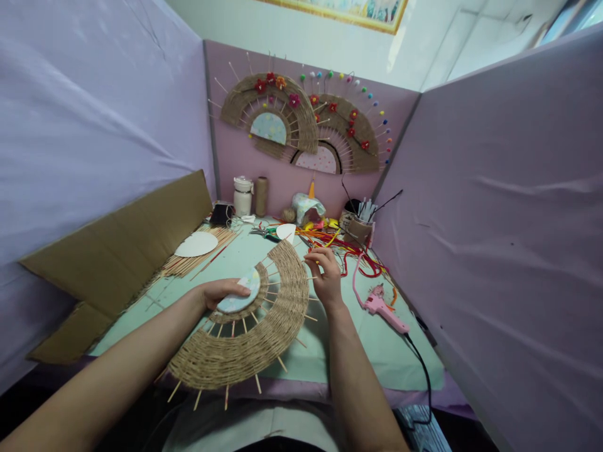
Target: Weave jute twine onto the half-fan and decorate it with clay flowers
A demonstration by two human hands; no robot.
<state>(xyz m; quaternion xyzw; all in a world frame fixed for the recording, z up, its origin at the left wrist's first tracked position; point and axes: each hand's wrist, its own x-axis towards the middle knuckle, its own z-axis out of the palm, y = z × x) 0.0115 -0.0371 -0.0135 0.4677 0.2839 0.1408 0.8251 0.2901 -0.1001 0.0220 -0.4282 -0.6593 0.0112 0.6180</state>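
A half-round fan woven of brown twine over thin wooden sticks is held tilted above the table's front edge. My left hand grips it at the pale blue patterned half-disc, thumb on top and the other fingers hidden beneath. Bare stick ends poke out past the weave's outer edge. My right hand is beside the fan's right edge, thumb and fingertips pinched together near a stick end. Whatever lies between those fingertips is too small to make out.
A pink glue gun with a black cord lies at the right. Red and yellow craft stems, green-handled pliers and a white paper oval on sticks lie behind. Cardboard leans left; two decorated fans hang on the back panel.
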